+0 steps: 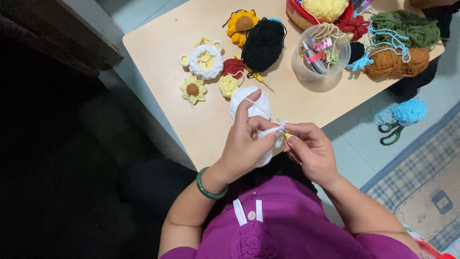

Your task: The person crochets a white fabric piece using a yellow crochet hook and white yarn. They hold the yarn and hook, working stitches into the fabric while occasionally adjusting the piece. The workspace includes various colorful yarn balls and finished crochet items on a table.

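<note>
My left hand [247, 141] pinches a small white crochet piece [273, 136], and a strand of white yarn runs over its raised forefinger. My right hand [309, 146] grips a yellow-handled crochet hook [283, 128] whose metal tip pokes into that piece. Just beyond the hands a white yarn ball [251, 103] lies on the pale wooden table [167, 29]. A green bangle circles my left wrist.
On the table lie several crocheted flowers [206, 61], a black yarn ball [262, 44], a second hook [258, 76], a clear plastic tub [320, 52] of small tools, a red basket [306, 17], and green and brown yarn [397, 60]. Green-handled scissors [392, 133] and blue yarn lie on the floor at right.
</note>
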